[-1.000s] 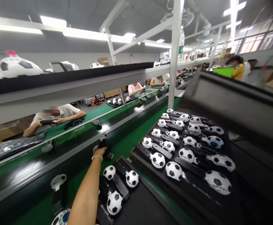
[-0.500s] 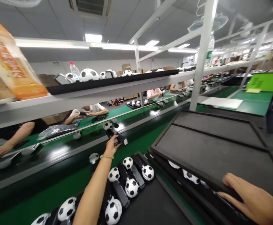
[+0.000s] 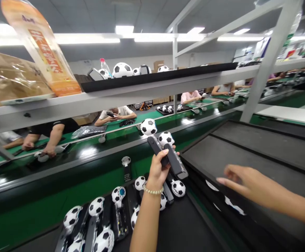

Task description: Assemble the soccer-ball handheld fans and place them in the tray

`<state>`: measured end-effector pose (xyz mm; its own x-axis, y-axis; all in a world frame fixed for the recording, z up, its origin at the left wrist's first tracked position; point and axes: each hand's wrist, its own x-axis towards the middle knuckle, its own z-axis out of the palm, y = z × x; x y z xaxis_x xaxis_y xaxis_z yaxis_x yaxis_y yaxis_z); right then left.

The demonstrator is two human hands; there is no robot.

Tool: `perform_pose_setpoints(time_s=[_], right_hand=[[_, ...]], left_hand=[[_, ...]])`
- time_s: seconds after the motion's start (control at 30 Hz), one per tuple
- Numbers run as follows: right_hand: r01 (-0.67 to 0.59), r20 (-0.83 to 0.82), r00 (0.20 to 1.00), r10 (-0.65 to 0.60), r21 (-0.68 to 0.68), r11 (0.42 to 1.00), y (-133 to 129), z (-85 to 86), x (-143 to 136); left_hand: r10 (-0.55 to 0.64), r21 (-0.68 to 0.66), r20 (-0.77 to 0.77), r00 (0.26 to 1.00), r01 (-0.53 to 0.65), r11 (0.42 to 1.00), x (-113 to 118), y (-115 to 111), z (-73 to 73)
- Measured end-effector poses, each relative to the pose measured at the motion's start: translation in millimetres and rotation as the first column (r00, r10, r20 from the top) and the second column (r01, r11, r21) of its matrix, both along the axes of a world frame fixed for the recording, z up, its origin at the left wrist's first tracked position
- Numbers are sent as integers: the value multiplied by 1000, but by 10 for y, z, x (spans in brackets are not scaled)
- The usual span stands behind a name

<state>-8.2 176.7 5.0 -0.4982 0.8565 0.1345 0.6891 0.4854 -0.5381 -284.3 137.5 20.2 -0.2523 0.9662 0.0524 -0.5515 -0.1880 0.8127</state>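
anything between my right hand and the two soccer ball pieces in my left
Nothing visible stands between your right hand and the two soccer ball pieces in your left hand. A corner of the upper black tray shows between them but seems to lie lower.

the left hand (image 3: 160, 166) has drawn two ball-topped devices (image 3: 176, 161) from the conveyor (image 3: 121, 143) toward the near tray (image 3: 177, 225).

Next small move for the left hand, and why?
Probably lower the left hand toward the near tray: it holds two ball-headed units above the tray, similar units lie there side by side, and black tray surface shows to their right.
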Motion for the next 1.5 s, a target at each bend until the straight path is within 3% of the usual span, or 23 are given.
perform_pose_setpoints(time_s=[0.03,0.07,0.1,0.17,0.2,0.23,0.37,0.47,0.53,0.63,0.73,0.83,0.93,1.0,1.17,1.3,1.5], right_hand=[[-97,-94,992,83,-159,982,83,102,-121],[-218,-229,963,144,-338,916,156,173,-239],[-353,-382,909,167,-494,794,217,212,-348],[-575,-626,776,81,-648,499,299,200,-520],[-637,-688,725,17,-662,396,321,163,-579],[-667,-722,691,-36,-656,352,336,115,-620],[-625,-725,657,-204,-676,390,380,-62,-661],[-614,-668,637,-384,-741,272,479,-113,-685],[-600,-638,583,-503,-755,263,596,-117,-752],[-568,-655,487,-578,-740,359,808,-103,-922],[-584,-694,413,-590,-699,413,953,-57,-1077],[-575,-770,310,-558,-619,535,986,39,-1097],[-535,-816,298,-495,-573,621,966,149,-1008],[-523,-793,314,-522,-603,602,944,187,-963],[-521,-559,320,-765,-778,350,847,122,-1039],[-496,-545,215,-811,-776,390,780,109,-1125],[-490,-558,225,-799,-774,402,799,137,-1129]], left_hand=[[-9,22,-20,1000,9,1000,63,14,27],[-11,40,-46,999,13,999,129,31,44],[-5,55,-77,997,9,998,199,49,48],[37,72,-148,988,-26,997,345,86,9],[63,75,-186,980,-49,996,417,105,-32],[85,76,-225,971,-69,995,484,124,-82],[156,82,-337,928,-136,987,656,205,-281],[245,94,-350,904,-227,969,674,254,-354],[257,100,-335,906,-237,966,658,272,-372],[228,126,-290,930,-199,972,630,279,-388],[183,149,-180,967,-157,976,621,285,-397],[174,103,-46,984,-168,980,612,305,-375],[133,34,74,988,-136,990,579,331,-320],[43,9,143,989,-45,999,543,342,-285],[-107,-74,187,977,123,990,450,359,-250],[-114,-76,203,973,132,988,400,355,-237],[-141,-80,206,968,161,984,405,327,-217]])
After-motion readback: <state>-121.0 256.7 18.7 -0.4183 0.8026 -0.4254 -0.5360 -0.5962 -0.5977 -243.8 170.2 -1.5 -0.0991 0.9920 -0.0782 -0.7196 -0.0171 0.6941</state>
